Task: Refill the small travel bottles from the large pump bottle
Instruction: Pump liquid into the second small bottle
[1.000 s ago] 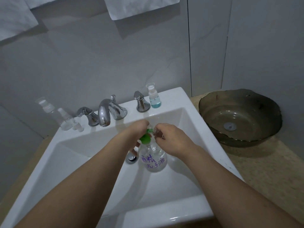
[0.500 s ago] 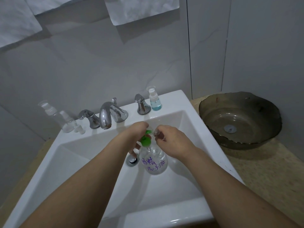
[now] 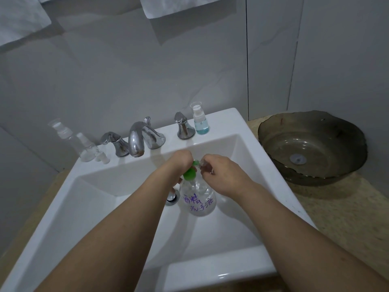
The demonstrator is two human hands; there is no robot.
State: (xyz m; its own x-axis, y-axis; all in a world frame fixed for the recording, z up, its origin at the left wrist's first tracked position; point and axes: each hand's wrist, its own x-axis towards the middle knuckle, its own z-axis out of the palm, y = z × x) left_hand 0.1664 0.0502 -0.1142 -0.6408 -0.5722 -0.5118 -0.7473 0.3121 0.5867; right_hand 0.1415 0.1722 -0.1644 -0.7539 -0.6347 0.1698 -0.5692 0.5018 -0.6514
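A clear large pump bottle (image 3: 199, 202) with purple writing and a green pump head stands in the white sink (image 3: 250, 144). My left hand (image 3: 182, 162) curls over the green pump head from the left. My right hand (image 3: 223, 175) pinches a small clear travel bottle (image 3: 203, 164) right at the pump's spout; most of that bottle is hidden by my fingers. Another small travel bottle (image 3: 200, 119) with blue liquid stands capped on the sink's back ledge at the right. Two clear travel bottles (image 3: 84, 147) stand at the ledge's left end.
A chrome faucet (image 3: 140, 141) with two handles sits on the back ledge. The sink's chrome drain (image 3: 172, 198) lies beside the pump bottle. A dark glass basin (image 3: 311, 148) rests on the speckled counter at the right. White towels hang on the wall above.
The view has tilted slightly, so sink and bottles sit a little lower in frame. My hands stay on the pump head and the small bottle, hardly moved.
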